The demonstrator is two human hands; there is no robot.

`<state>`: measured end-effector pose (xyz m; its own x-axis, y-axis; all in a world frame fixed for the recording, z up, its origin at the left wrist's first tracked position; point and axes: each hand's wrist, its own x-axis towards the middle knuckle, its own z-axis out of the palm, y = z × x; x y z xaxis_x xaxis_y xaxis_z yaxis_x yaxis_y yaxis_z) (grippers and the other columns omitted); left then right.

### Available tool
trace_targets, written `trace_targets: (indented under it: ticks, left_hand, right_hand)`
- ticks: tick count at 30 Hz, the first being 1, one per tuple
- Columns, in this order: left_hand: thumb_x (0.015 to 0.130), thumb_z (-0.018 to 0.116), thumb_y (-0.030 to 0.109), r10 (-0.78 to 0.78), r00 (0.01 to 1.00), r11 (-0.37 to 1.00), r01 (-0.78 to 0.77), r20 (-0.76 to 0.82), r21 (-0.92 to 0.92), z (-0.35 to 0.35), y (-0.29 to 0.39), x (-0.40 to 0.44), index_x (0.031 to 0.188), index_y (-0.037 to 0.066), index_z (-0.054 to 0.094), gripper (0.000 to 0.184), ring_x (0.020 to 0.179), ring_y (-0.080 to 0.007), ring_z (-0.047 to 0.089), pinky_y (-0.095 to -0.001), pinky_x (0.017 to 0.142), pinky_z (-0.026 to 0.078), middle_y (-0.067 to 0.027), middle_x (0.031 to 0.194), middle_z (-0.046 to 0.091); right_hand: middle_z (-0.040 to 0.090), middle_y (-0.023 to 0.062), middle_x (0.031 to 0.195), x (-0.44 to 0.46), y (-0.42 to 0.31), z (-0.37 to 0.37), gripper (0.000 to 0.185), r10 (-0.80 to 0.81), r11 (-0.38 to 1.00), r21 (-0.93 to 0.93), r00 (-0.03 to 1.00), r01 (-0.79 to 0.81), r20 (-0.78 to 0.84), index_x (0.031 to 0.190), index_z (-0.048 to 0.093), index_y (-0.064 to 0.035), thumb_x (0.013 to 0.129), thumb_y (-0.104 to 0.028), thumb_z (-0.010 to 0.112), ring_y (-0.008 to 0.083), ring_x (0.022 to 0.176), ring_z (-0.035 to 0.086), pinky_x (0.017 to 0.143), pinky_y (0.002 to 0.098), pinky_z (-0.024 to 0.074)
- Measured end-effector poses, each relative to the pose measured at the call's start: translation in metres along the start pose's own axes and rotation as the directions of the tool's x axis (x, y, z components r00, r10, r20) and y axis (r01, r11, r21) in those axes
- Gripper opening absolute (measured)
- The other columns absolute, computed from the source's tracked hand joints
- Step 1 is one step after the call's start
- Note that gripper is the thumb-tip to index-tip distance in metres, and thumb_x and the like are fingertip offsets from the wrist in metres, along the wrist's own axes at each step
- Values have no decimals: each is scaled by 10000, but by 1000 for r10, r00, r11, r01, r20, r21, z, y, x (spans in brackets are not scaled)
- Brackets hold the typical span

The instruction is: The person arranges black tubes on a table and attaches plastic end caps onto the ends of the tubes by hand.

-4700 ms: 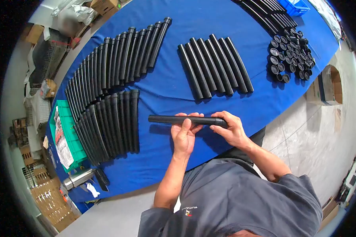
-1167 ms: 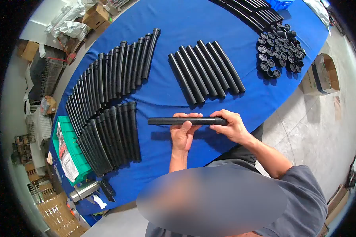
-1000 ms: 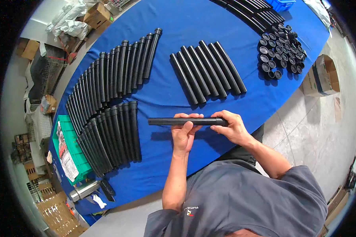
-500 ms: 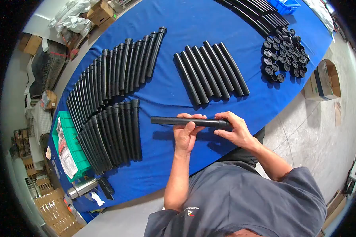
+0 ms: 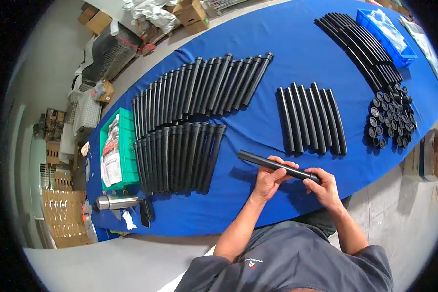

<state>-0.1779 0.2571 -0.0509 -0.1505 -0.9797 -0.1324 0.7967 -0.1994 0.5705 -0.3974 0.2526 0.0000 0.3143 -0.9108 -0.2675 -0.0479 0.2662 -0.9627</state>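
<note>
My left hand is closed around the middle of a black tube, with its thumb lying along the top. At the tube's right end sits a black cap, and my right hand is wrapped over it, hiding much of it. The tube slants down to the right, above the blue tablecloth. Just beyond my hands lie several uncapped black tubes side by side. Many capped tubes lie in two rows to the left.
Loose black caps are heaped at the right, below thin black strips and a blue bin. A green crate with newspaper, a steel flask and a dark object stand at the left. A cardboard box is beyond the right edge.
The camera view has turned, so the table's things sit farther right. The tube has tilted, its right end lower. My right hand's fingers have closed more tightly around the capped end.
</note>
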Motion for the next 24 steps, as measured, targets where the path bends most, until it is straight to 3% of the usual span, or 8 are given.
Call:
trace_targets:
  ticks: [3, 12, 15, 17, 19, 22, 23, 24]
  left_hand:
    - [912, 755, 70, 12, 1000, 1000, -12, -4, -16, 1, 1, -1, 1155, 83, 602, 288, 1154, -391, 678, -475, 884, 650, -215, 1148, 711]
    - [931, 731, 70, -17, 1000, 1000, 17, -3, -10, -2, 1, 0, 1155, 89, 601, 260, 1169, -372, 674, -457, 905, 642, -206, 1172, 703]
    - [929, 730, 63, -20, 1000, 999, 20, 9, -50, -1, 2, 0, 1152, 92, 598, 261, 1177, -375, 669, -475, 927, 630, -207, 1180, 699]
    - [926, 728, 55, -41, 999, 999, 41, 0, -29, -2, 3, -1, 1155, 93, 596, 267, 1176, -379, 668, -487, 936, 624, -209, 1180, 698]
    - [917, 734, 51, -67, 998, 998, 67, 11, -17, -2, 6, -1, 1159, 92, 594, 283, 1183, -393, 662, -506, 952, 611, -215, 1187, 695]
    - [910, 744, 58, -77, 996, 996, 79, 49, -30, -5, 6, 0, 1167, 86, 590, 300, 1188, -402, 657, -526, 965, 600, -226, 1201, 689]
    - [902, 752, 59, -93, 995, 995, 93, 20, -21, -5, 6, 0, 1184, 80, 576, 332, 1191, -412, 653, -537, 977, 591, -237, 1211, 684]
    - [900, 753, 56, -96, 995, 995, 96, 16, -28, -2, 6, 1, 1188, 79, 572, 341, 1192, -415, 652, -537, 975, 592, -241, 1212, 683]
  right_hand:
    - [678, 53, 803, 0, 2, 7, 261, -101, 991, -89, 994, 97, -43, 1122, 686, 37, 907, -96, 749, 104, 659, 640, 594, 263, 526]
    - [676, 50, 801, 0, -2, 5, 292, -141, 962, -239, 989, 128, -37, 1135, 681, 33, 885, -93, 767, 103, 675, 643, 602, 263, 522]
    - [674, 43, 801, 5, -4, 9, 317, -513, 768, -458, 858, 447, -24, 1145, 677, 27, 869, -89, 781, 95, 671, 633, 596, 257, 518]
    - [676, 38, 807, 1, -4, 6, 332, -156, 968, -207, 987, 144, -45, 1151, 673, 28, 865, -95, 788, 92, 672, 632, 594, 254, 519]
    - [674, 29, 814, -2, -6, 2, 360, 121, 989, 80, 993, -122, 18, 1171, 669, 35, 865, -106, 795, 84, 675, 625, 592, 246, 519]
    - [670, 24, 813, -5, -15, 2, 362, 233, 945, 218, 970, -242, 68, 1181, 667, 44, 875, -106, 788, 82, 676, 623, 595, 248, 522]
    - [671, 21, 818, -6, -8, 1, 357, 186, 964, 180, 981, -193, 54, 1201, 667, 29, 887, -101, 776, 86, 677, 630, 605, 253, 525]
    - [675, 16, 827, -8, 0, 3, 349, 8, 999, -38, 999, -9, -31, 1210, 666, 12, 900, -112, 767, 97, 681, 641, 623, 263, 532]
